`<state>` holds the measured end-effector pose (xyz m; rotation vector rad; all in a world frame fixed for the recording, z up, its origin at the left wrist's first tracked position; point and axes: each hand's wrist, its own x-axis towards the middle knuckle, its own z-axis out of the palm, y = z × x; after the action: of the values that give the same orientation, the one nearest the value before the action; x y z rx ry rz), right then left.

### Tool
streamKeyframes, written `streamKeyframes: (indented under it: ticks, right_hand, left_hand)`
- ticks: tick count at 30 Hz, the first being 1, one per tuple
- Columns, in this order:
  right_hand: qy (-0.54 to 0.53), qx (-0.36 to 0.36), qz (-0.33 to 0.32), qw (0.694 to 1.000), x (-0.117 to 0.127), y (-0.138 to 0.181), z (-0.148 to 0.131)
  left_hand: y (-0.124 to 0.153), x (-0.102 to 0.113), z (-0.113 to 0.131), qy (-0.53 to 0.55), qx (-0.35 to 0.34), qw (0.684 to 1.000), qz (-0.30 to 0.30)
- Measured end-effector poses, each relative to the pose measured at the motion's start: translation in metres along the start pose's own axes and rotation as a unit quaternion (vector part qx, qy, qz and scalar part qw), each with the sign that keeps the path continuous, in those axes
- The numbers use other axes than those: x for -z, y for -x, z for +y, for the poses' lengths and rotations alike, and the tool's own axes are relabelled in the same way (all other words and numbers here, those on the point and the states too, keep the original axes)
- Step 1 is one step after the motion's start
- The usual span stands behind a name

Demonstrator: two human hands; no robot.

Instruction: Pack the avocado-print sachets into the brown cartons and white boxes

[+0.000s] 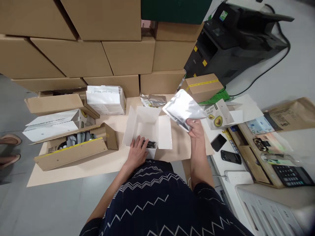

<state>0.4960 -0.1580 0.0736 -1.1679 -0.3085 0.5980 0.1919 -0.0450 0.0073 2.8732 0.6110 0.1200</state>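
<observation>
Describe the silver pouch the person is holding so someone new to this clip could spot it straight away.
Start at the wall of stacked cardboard boxes, then drop to the open white box on the tan table in front of it. Just right of that box, the right hand holds up a plain silver pouch; unlike the pouches lying flat, it is raised.

Pouch (pixel 183 109) in the right hand (pixel 196 128): silver foil, glossy, creased. Open box (pixel 147 126) under the left hand (pixel 137 151): white card, matt, smooth. Stacked cartons (pixel 128 55) behind the open box: brown corrugated cardboard, matt. Printer (pixel 233 39) right of the cartons: black plastic.
</observation>
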Motion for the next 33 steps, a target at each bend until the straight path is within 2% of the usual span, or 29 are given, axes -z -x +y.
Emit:
streamKeyframes:
  ticks: [2,4,6,8,10,12,15,18,24,28,33]
  right_hand:
    - [0.111,0.001,-0.083,0.99,-0.018,0.008,-0.01]
    - [0.227,-0.012,-0.178,0.957,-0.038,0.017,-0.017]
    - [0.341,-0.003,-0.255,0.905,-0.057,0.023,-0.02]
    - [0.461,0.028,-0.305,0.833,-0.076,0.027,-0.016]
    - [0.563,0.065,-0.344,0.749,-0.092,0.027,-0.007]
    - [0.626,0.094,-0.369,0.68,-0.106,0.024,0.004]
    - [0.687,0.099,-0.389,0.606,-0.121,0.016,0.019]
    - [0.73,0.077,-0.4,0.549,-0.133,0.007,0.029]
    - [0.73,0.07,-0.46,0.5,-0.149,-0.008,0.056]
    - [0.718,0.019,-0.512,0.471,-0.15,-0.01,0.084]
    - [0.703,-0.027,-0.528,0.476,-0.143,-0.011,0.106]
  left_hand:
    - [0.0,0.001,0.001,0.003,0.001,1.0,-0.002]
    - [0.0,0.002,0.002,0.006,0.0,1.0,-0.004]
    - [0.0,0.003,0.002,0.007,0.0,1.0,-0.007]
    - [-0.001,0.003,0.003,0.007,0.002,1.0,-0.009]
    - [-0.001,0.004,0.003,0.006,0.004,1.0,-0.01]
    - [-0.001,0.004,0.004,0.005,0.005,1.0,-0.011]
    - [-0.001,0.005,0.005,0.002,0.008,1.0,-0.014]
    - [-0.001,0.005,0.006,-0.001,0.01,1.0,-0.019]
    - [-0.001,0.006,0.007,-0.003,0.014,1.0,-0.024]
    - [-0.001,0.006,0.007,0.003,0.015,1.0,-0.026]
    - [-0.001,0.006,0.006,0.004,0.016,0.999,-0.027]
